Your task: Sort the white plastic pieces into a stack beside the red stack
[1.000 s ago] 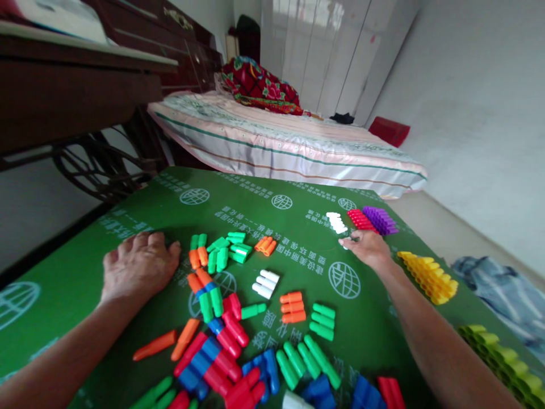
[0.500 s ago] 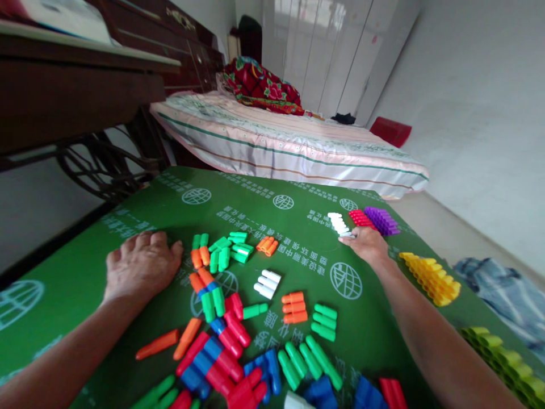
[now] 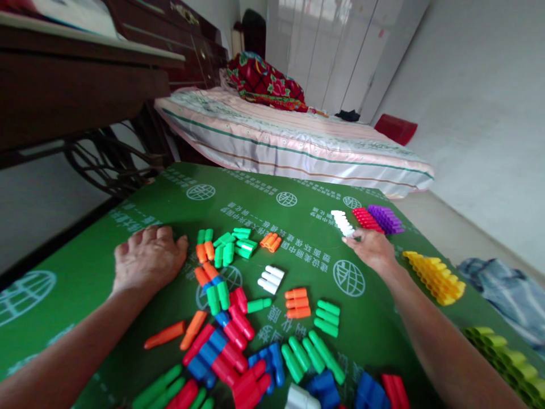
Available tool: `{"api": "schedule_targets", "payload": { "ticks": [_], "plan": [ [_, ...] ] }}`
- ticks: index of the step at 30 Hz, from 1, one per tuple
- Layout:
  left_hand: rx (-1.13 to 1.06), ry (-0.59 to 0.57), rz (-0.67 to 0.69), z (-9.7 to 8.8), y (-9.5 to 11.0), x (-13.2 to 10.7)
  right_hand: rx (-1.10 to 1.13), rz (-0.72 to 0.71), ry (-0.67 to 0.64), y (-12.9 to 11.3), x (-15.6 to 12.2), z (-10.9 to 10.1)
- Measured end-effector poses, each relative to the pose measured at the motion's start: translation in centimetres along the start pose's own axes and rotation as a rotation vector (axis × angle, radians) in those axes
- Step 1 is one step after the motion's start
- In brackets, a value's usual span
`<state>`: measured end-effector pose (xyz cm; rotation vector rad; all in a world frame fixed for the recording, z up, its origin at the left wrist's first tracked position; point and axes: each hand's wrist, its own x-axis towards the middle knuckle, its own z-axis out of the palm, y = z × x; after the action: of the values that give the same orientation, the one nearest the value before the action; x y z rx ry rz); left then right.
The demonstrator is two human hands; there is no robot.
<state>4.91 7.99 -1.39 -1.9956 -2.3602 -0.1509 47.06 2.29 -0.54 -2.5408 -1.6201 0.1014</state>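
Observation:
My left hand [image 3: 149, 258] lies flat and palm down on the green mat [image 3: 264, 199], just left of a small cluster of green and orange plastic pegs [image 3: 221, 250]. My right hand [image 3: 370, 247] reaches to the far right, its fingertips at the near end of a row of white pegs [image 3: 342, 220]. Whether it pinches the last white peg is unclear. Beside that row lie a red row [image 3: 365, 218] and a purple row [image 3: 385, 218]. Loose red, blue, green and orange pegs [image 3: 225, 341] are heaped between my arms.
A yellow row [image 3: 436, 275] and a lime row [image 3: 502, 358] line the mat's right edge. Small white [image 3: 270, 278], orange [image 3: 297, 303] and green [image 3: 327, 318] groups lie mid-mat. A bed [image 3: 289, 136] stands behind, a dark sewing table [image 3: 76, 85] at left, blue cloth [image 3: 502, 284] on the floor.
My right hand carried a white peg forward to the near end of the white row. My left hand stayed flat on the mat. The camera shifted slightly.

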Motion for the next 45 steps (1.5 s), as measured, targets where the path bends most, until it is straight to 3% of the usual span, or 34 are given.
{"api": "schedule_targets", "payload": {
  "ticks": [5,11,15,22,29,32,36,40,43,45],
  "plan": [
    [-0.006,0.004,0.002,-0.4,0.4,-0.6,0.122,-0.156,-0.069,-0.8,-3.6,-0.5],
    [0.0,0.019,0.005,-0.2,0.5,-0.7,0.365,-0.54,-0.333,-3.6,-9.8,-1.6],
    [0.001,0.025,-0.002,0.0,0.5,-0.5,0.366,-0.742,-0.387,-6.0,-12.0,-2.5],
    [-0.002,0.021,0.002,-0.1,0.7,-0.6,0.119,-0.952,-0.212,-9.6,-10.4,-1.6],
    [0.006,0.023,0.008,0.2,0.4,-0.4,-0.013,-1.197,-0.26,-12.0,-8.1,-0.6],
    [0.005,0.023,0.006,0.3,0.2,-0.2,0.0,-1.147,-0.243,-11.8,-7.8,-0.8],
    [0.002,0.021,0.007,0.2,0.0,0.0,0.187,-0.95,-0.238,-9.5,-6.3,-0.6],
    [0.007,0.02,0.009,0.2,0.0,0.1,0.38,-0.545,-0.059,-5.1,-2.0,-0.1],
    [0.014,0.019,0.003,0.2,0.0,0.0,0.265,-0.184,0.089,-2.2,1.8,-0.2],
    [0.018,0.018,-0.001,0.3,0.0,0.1,0.153,-0.06,0.134,-1.0,3.6,-0.4]
  ]
}}
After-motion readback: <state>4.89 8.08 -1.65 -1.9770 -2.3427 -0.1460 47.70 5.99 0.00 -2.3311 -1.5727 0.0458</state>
